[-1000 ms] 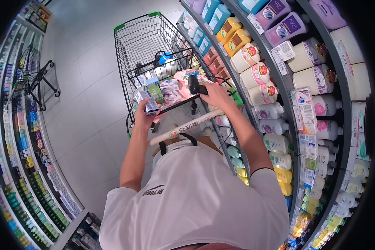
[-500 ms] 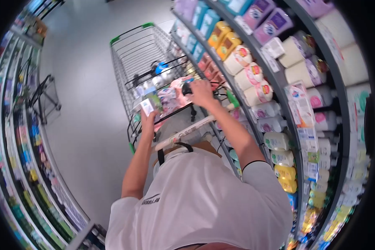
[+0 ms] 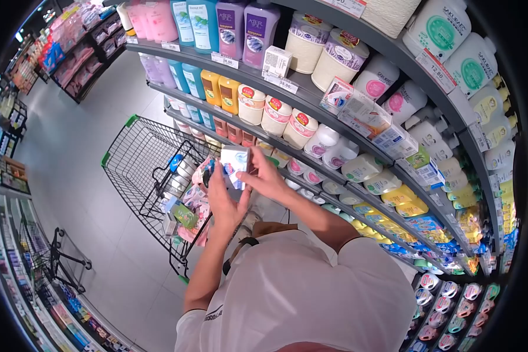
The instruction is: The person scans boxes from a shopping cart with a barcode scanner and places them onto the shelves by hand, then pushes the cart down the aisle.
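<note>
Shelf labels: SAKURAEC, ATER and 12.80

SAKURAEC stands on the white bottles (image 3: 439,34) at the far right. A shelf price tag (image 3: 437,69) near them reads 12.80. ATER shows on the purple bottles (image 3: 259,34) farther left; the white tag (image 3: 280,82) to their right ends in .00. Print on the held box (image 3: 235,165) is too small to read.

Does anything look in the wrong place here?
Maybe: a small white box sits at the front edge of a shelf, near purple bottles and a cream-coloured tub. It looks odd among those much bigger containers. I see no spills.
</note>
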`<state>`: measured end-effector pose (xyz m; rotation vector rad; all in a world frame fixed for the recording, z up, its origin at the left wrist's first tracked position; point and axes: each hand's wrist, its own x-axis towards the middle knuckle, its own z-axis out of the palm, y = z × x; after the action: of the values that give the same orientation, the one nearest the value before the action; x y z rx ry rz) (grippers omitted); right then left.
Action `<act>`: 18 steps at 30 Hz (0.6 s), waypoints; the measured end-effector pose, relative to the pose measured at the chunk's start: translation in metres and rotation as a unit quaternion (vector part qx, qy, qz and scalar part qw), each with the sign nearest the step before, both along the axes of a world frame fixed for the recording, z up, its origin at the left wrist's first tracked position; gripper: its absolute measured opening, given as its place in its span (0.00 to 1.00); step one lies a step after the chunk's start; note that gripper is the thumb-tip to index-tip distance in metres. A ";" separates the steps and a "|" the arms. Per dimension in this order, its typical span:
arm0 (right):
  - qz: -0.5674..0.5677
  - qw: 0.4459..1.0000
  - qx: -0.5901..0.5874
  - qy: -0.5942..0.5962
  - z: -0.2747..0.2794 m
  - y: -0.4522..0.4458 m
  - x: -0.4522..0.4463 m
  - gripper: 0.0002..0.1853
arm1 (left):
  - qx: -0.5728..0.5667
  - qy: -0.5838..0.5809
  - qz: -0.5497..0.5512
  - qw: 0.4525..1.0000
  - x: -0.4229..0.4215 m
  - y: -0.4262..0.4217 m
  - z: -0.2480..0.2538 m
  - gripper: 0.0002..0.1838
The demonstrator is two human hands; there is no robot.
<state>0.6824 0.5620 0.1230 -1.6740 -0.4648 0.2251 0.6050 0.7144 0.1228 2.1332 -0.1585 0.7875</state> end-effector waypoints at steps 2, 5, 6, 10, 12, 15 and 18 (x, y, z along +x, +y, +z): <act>-0.039 0.999 0.019 -0.016 0.021 -0.025 0.023 0.41 | -0.017 0.027 -0.024 0.999 0.004 -0.007 -0.005 0.49; -0.110 0.988 0.059 -0.096 0.063 -0.056 0.062 0.45 | -0.027 0.054 -0.035 0.998 0.011 -0.003 -0.005 0.48; -0.131 0.981 0.066 -0.125 0.085 -0.065 0.074 0.45 | -0.034 0.069 -0.038 0.996 0.013 0.000 -0.004 0.47; -0.235 0.928 0.022 -0.289 0.154 -0.097 0.119 0.40 | -0.043 0.052 -0.071 0.995 0.058 0.002 0.020 0.43; -0.266 0.905 0.023 -0.331 0.163 -0.102 0.140 0.38 | -0.014 -0.002 -0.129 0.992 0.098 -0.008 0.054 0.43; -0.317 0.875 -0.041 -0.362 0.157 -0.104 0.151 0.37 | -0.093 0.048 -0.227 0.968 0.154 -0.042 0.106 0.45; -0.348 0.851 -0.101 -0.381 0.145 -0.105 0.161 0.37 | -0.074 0.073 -0.256 0.961 0.198 -0.070 0.141 0.49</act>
<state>0.8430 0.4571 0.2684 -1.9919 -0.3789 -0.9940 0.8034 0.6448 0.2641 1.8765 -0.5320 0.3255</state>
